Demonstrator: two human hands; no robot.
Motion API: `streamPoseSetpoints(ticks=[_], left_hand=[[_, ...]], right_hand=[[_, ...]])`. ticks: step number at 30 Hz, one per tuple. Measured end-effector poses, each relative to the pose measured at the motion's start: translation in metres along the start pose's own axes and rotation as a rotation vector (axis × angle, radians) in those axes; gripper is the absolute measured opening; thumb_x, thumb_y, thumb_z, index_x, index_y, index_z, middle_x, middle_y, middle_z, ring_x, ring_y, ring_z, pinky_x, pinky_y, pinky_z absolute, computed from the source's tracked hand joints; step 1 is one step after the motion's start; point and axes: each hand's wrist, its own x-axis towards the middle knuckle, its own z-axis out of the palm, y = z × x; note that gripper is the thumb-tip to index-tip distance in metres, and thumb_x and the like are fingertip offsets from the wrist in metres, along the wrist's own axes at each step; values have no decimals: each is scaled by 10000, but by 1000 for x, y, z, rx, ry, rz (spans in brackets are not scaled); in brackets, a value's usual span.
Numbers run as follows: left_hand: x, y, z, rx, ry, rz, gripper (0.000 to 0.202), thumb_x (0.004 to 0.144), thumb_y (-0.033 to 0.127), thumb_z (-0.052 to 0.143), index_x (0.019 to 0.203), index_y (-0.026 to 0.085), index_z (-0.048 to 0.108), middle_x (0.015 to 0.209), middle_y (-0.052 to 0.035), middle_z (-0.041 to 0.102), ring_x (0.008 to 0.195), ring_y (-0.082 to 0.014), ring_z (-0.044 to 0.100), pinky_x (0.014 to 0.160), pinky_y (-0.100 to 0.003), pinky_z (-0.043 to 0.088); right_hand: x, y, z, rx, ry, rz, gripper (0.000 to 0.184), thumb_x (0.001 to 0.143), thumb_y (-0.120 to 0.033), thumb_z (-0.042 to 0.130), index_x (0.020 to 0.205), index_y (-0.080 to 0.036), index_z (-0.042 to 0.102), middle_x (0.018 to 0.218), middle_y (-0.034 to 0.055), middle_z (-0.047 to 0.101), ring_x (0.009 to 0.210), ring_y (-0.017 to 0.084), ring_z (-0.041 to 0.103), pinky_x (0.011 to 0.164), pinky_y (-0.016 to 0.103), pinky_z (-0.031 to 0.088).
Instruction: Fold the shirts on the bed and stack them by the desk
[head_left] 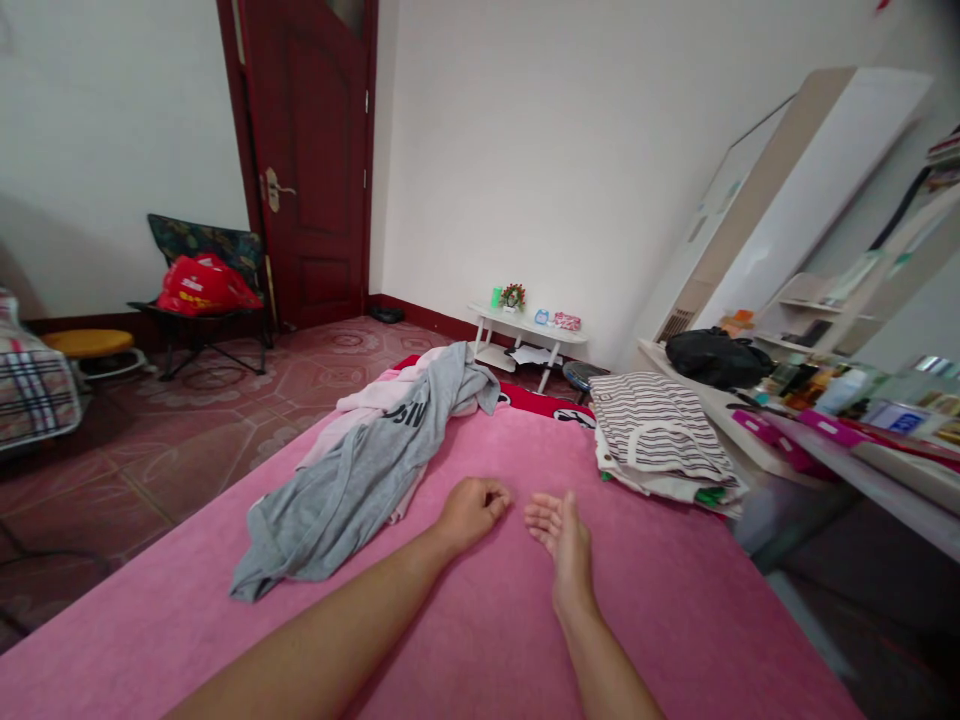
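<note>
Both my forearms reach out over a pink bed cover (465,640). My left hand (471,510) rests on the cover with its fingers curled into a loose fist, nothing visible in it. My right hand (559,530) lies just to its right, palm turned inward, fingers loosely apart and holding nothing. A crumpled grey garment (352,480) with dark lettering lies to the left of my hands, over a pale pink garment (390,390). A folded striped garment (656,425) sits on a small stack at the bed's right edge.
A dresser top (750,425) at right carries a black bag (712,357), bottles and pink boxes. A low white table (525,330) stands by the far wall. A folding chair with a red bag (204,285) stands by the dark red door (311,160). Tiled floor lies left.
</note>
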Motion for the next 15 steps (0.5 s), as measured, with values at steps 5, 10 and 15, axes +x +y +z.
streamPoseSetpoints(ticks=[5,10,15], left_hand=[[-1,1,2,49,32,55,192,803,198,510,801,144,695,737,-25,676,666,-155,580,635,-243,436],[-1,26,-37,190,200,102,279,799,118,493,1000,170,679,1019,-79,667,934,-203,586,874,-319,435],[0,27,-97,798,497,-8,643,729,311,673,1324,168,476,1392,-157,442,1289,-345,351,1077,-487,237]], right_hand=[[12,14,-23,39,-6,-80,563,735,-670,580,900,-134,633,716,45,670,586,151,614,545,269,508],[11,15,-19,-27,-61,-100,524,706,-626,649,871,-129,638,685,43,661,556,144,599,503,245,485],[10,16,-20,-86,-97,-118,508,708,-618,656,857,-132,649,689,47,666,566,140,596,509,236,482]])
